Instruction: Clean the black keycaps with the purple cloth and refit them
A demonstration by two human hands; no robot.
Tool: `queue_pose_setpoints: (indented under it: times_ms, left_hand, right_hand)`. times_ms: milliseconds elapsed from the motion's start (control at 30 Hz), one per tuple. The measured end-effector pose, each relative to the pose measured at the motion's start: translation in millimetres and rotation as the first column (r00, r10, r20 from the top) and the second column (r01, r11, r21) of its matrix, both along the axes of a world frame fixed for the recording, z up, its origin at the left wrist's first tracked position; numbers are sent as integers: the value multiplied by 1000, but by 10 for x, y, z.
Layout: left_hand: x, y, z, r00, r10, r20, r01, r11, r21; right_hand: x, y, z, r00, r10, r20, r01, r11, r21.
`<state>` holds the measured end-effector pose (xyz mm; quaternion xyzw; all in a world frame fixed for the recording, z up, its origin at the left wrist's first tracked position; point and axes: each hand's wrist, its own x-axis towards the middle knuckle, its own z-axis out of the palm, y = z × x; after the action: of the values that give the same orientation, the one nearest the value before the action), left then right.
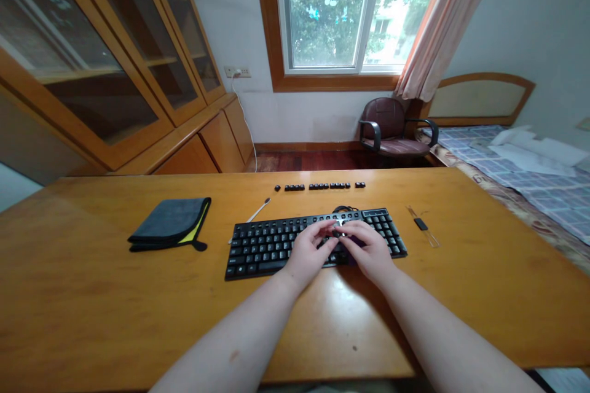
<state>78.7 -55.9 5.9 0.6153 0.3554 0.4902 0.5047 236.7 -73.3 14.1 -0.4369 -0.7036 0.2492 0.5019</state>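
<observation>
A black keyboard [262,252] lies on the wooden desk, its right end slightly farther back. Over its right half, my left hand [313,252] and my right hand [369,252] meet with fingertips close together. Thumbs and fingers of both hands are pinched around something small and dark, too small and too covered to name. Behind the fingers, part of the keyboard's upper edge is hidden. Several loose black keycaps [319,186] stand in a row near the desk's far edge. To the right rests a wire keycap puller [421,224] with a black middle.
A folded grey cloth [170,221] with yellow lining lies left on the desk [92,307]. A white toothbrush [258,210] with a dark head lies partly behind the keyboard. Behind the keyboard is a coiled black cable [343,209]. Beyond the desk stand an armchair [387,120] and a bed [479,147].
</observation>
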Motion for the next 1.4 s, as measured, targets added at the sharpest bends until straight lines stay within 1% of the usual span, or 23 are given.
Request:
queue_pose_setpoints:
  times_ms: [67, 133, 300, 400, 467, 567, 667, 733, 800, 833, 867, 900, 967, 1000, 1067, 1133, 1200, 1267, 1333, 1400]
  left_hand:
    - [16, -2, -15, 999, -8, 44, 10, 998, -59]
    - [20, -4, -6, 999, -2, 54, 6, 997, -77]
    - [1, -8, 62, 1000, 6, -16, -6, 1000, -22]
    - [-6, -8, 63, 999, 12, -48, -12, 1000, -19]
    - [-7, -9, 51, 998, 5, -63, -6, 1000, -15]
    - [-19, -12, 36, 993, 0, -115, 5, 999, 43]
    - [-42, -11, 32, 973, 27, -229, 7, 989, 145]
    - [-56, -9, 35, 937, 66, -342, 14, 974, 227]
    - [-63, -12, 45, 877, 112, -467, 48, 947, 318]
    - [-62, -16, 52, 839, 139, -527, 73, 930, 361]
    - [-59, -23, 60, 794, 172, -582, 94, 913, 398]
    - [-54, -31, 66, 745, 211, -633, 108, 898, 426]
    - [-41, -48, 68, 637, 284, -717, 115, 884, 453]
    - [-34, -55, 62, 582, 310, -751, 116, 883, 454]
    - [-20, -63, 34, 492, 335, -803, 125, 886, 446]
    - [-10, -61, -5, 433, 338, -836, 140, 891, 432]
    - [-4, -55, -41, 401, 327, -856, 154, 897, 415]
    - [-4, -50, -64, 387, 311, -868, 168, 902, 399]
    - [-8, -47, -73, 385, 299, -873, 183, 902, 390]
    - [-12, -47, -73, 382, 296, -875, 191, 901, 389]
  right_hand:
    - [-1, 1, -2, 1000, -28, 3, 28, 1000, -2]
    - [0, -1, 4, 999, -51, 6, 51, 999, 4]
    - [10, -11, 25, 997, -70, 14, 69, 997, 37]
    - [16, -14, 26, 996, -85, 27, 84, 996, 42]
    - [15, -15, 23, 997, -69, 43, 67, 996, 51]
    - [9, -13, 11, 995, -63, 78, 57, 996, 76]
    - [8, -7, -11, 985, -67, 158, 51, 993, 103]
    - [16, -3, -13, 969, -52, 242, 25, 993, 114]
    - [45, -4, 17, 947, -45, 318, 10, 994, 111]
    - [71, -8, 51, 937, -61, 343, 24, 994, 110]
    - [108, -13, 100, 930, -97, 353, 61, 992, 114]
    - [156, -18, 163, 921, -159, 355, 123, 985, 120]
    - [281, -16, 321, 888, -325, 326, 299, 946, 128]
    - [355, 0, 405, 868, -374, 326, 357, 927, 112]
    - [513, 77, 547, 846, -397, 356, 405, 913, 55]
    - [665, 219, 609, 854, -360, 376, 407, 912, -50]
    - [788, 395, 565, 864, -360, 352, 425, 896, -127]
    - [868, 547, 438, 886, -357, 297, 428, 876, -224]
    - [903, 632, 281, 925, -339, 171, 378, 867, -326]
    - [907, 648, 150, 959, -280, 50, 279, 891, -357]
